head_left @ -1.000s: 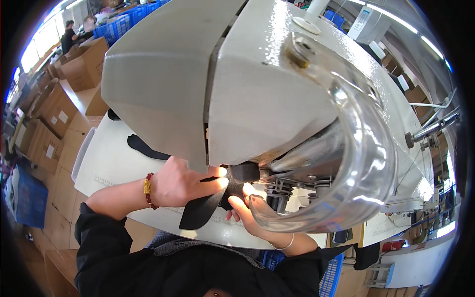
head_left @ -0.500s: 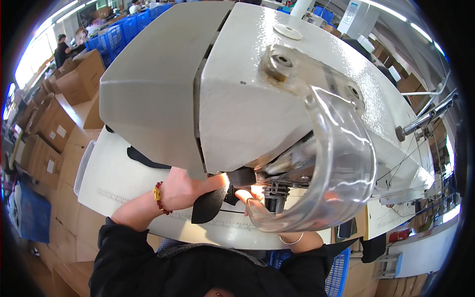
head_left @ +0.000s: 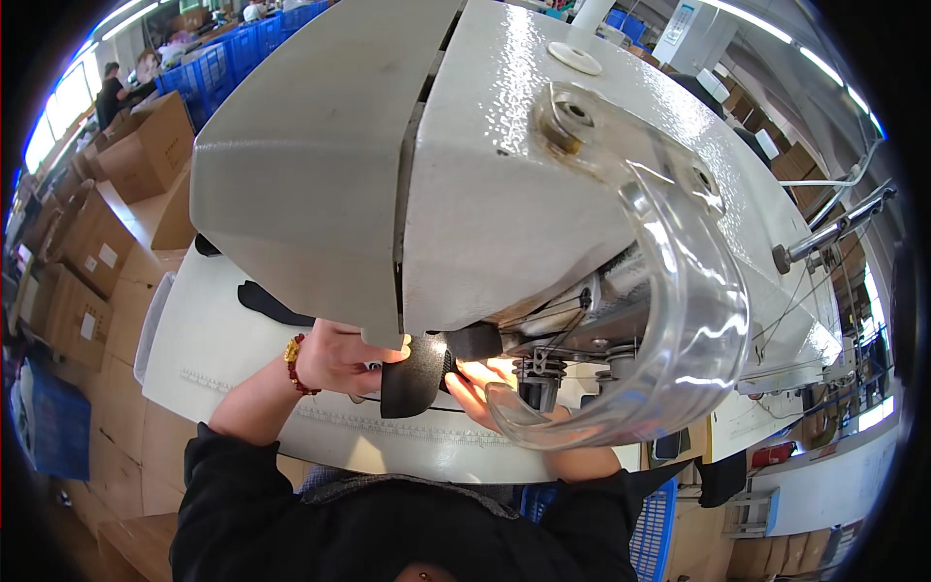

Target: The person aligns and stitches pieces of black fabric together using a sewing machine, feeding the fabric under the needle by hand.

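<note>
In front of me stands a large grey and white sewing machine (head_left: 524, 223), with light falling at its needle area. Below its head, a black curved piece of fabric (head_left: 410, 386) lies on the pale worktable (head_left: 330, 436). My left hand (head_left: 339, 357) pinches the left side of this piece with bent fingers. From the right, my right hand (head_left: 475, 390) grips the piece's other edge, fingers close together beside the lit spot. The machine and its clear plastic guard (head_left: 703, 310) hide part of my right hand, and the needle cannot be made out.
Another black piece (head_left: 272, 304) lies left of my left hand. Cardboard boxes (head_left: 145, 155) and a blue bin (head_left: 53, 422) stand at the left. Below the table's right side is a blue basket (head_left: 655, 529). Threads run at the machine's right end. A person (head_left: 112, 95) is far left.
My left hand has drawn back to the left from beside the lit spot, its index finger now bent. The black piece has turned a little, and the whole view has shifted slightly.
</note>
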The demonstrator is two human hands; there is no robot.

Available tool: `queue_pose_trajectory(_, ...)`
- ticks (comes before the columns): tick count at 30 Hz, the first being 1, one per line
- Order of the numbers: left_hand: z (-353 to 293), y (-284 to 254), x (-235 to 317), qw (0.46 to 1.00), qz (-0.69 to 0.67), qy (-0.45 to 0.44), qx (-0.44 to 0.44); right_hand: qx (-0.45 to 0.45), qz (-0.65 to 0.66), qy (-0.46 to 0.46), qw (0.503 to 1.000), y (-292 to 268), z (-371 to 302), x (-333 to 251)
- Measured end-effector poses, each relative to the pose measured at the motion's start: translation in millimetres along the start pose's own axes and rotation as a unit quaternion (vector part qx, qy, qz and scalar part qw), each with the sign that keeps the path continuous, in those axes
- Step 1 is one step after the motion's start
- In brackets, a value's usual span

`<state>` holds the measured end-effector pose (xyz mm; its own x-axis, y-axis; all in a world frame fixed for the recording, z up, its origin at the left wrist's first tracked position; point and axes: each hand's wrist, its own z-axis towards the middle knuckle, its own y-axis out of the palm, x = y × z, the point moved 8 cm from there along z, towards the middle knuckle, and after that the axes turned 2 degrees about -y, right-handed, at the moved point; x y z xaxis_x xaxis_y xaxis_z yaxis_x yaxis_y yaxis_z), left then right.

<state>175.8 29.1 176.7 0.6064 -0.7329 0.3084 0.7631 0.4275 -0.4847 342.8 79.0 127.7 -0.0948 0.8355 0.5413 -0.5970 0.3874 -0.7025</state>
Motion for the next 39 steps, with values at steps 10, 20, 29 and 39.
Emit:
queue_pose_trajectory(10, -7, 7, -9, 0.994, 0.106, 0.037, 0.010, -0.008, 0.206, 0.107, 0.973, 35, -23, 17)
queue_pose_trajectory(20, -16, 11, -23, 0.995, 0.093, -0.023, -0.002, 0.024, 0.787, 0.386, 0.482, 64, -56, 0)
queue_pose_trajectory(29, -18, 27, 39, 0.977, 0.165, 0.073, -0.115, -0.020, 0.313, 0.087, 0.946, 0, 5, 17)
queue_pose_trajectory(39, -23, 23, 30, 0.993, 0.076, -0.017, -0.087, -0.231, 0.593, 0.281, 0.719, 51, -27, 7)
